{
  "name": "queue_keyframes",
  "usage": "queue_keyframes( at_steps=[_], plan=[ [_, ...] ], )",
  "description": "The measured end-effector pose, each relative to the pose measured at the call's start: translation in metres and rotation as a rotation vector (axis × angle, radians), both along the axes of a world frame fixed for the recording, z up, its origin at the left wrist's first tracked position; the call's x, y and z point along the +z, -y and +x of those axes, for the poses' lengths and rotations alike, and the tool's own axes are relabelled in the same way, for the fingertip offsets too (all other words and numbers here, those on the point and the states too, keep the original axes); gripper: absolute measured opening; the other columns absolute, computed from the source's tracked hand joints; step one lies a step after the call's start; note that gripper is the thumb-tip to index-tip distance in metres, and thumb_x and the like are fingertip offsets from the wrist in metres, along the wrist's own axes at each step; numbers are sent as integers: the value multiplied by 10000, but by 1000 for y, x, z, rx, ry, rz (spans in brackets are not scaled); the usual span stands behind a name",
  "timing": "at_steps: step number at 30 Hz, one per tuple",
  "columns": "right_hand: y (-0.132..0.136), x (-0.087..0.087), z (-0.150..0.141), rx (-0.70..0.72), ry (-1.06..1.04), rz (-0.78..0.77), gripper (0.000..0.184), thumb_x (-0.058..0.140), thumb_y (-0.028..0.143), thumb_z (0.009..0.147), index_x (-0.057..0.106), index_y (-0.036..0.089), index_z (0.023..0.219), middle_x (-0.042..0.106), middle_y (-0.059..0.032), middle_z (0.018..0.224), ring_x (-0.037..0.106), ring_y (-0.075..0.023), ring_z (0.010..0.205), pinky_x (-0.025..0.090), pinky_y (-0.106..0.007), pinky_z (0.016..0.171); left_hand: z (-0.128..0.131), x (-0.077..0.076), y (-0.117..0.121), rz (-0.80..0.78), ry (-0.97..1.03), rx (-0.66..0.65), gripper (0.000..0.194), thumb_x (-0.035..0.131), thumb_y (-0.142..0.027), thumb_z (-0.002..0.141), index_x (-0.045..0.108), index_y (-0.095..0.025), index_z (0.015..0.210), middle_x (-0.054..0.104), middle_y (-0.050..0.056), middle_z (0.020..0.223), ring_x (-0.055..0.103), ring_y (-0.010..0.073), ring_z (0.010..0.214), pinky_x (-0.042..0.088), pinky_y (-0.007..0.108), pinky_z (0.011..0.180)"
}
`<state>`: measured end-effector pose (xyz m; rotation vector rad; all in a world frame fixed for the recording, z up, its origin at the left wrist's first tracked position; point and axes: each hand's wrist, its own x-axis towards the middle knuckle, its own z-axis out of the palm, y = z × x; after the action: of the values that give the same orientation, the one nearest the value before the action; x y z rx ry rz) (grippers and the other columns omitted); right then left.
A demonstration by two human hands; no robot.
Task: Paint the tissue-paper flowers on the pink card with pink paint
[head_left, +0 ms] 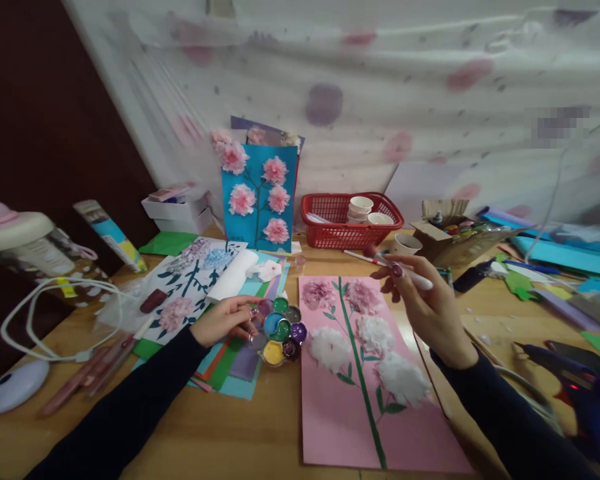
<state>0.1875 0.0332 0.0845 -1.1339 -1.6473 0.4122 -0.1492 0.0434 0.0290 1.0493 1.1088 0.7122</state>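
My left hand [226,320] grips the left edge of a flower-shaped paint palette [281,331] whose wells hold green, blue, yellow, purple and dark paint. In my right hand [433,307] is a paintbrush [420,279] with a white handle, its pinkish tip pointing up and left. Beneath and left of that hand lies a pink card [340,427] with a painted green stem and leaves. Two tissue flowers at its top are pinkish, such as the left one [318,295]; the lower ones, like this white flower [404,379], are white.
Behind stand a blue card [233,230] with pink flowers and a red basket [330,235] with paper cups. A cup [407,244] stands beside a cardboard box [437,243]. A glue gun [563,373] lies right; a bottle [35,247], cable [27,340] and paper sheets [240,383] are left.
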Motion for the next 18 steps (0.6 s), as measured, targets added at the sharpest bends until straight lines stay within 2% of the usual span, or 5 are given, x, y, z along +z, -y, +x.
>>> queue_keyframes(
  at_steps=[3,7,11,14,18],
  plan=[
    [-23,10,-4,97,145,-112,309,465,445,915,577,188,1047,666,-36,745,599,-136,588,479,-260,566,0,-7,-1,-18,-7,17,486,699,-272,728,521,-93,1143,674,36,783,636,115,576,522,224,537],
    [-49,15,-9,135,589,-189,246,458,343,892,629,173,944,680,-51,726,615,-158,610,448,-275,618,3,-12,0,-28,-12,22,471,686,-266,736,522,-93,1142,673,37,783,637,109,562,502,206,524],
    [-59,3,-1,26,777,-182,252,439,315,867,646,172,857,662,-63,722,601,-180,651,413,-279,623,3,-17,-1,-21,-19,20,458,675,-284,741,541,-101,1140,667,37,781,628,106,556,485,204,511],
    [-60,-8,9,-31,797,-271,263,410,314,888,632,176,870,668,-63,762,612,-175,676,415,-264,630,2,-19,-2,-13,-29,11,467,676,-306,728,553,-105,1132,659,37,772,620,113,550,469,212,491],
    [-59,-24,24,-197,979,-388,279,326,217,938,598,156,943,688,-111,882,648,-183,780,409,-251,654,1,-19,-2,-2,-36,15,479,689,-351,688,559,-125,1090,640,18,775,605,106,556,469,214,494]
  ],
)
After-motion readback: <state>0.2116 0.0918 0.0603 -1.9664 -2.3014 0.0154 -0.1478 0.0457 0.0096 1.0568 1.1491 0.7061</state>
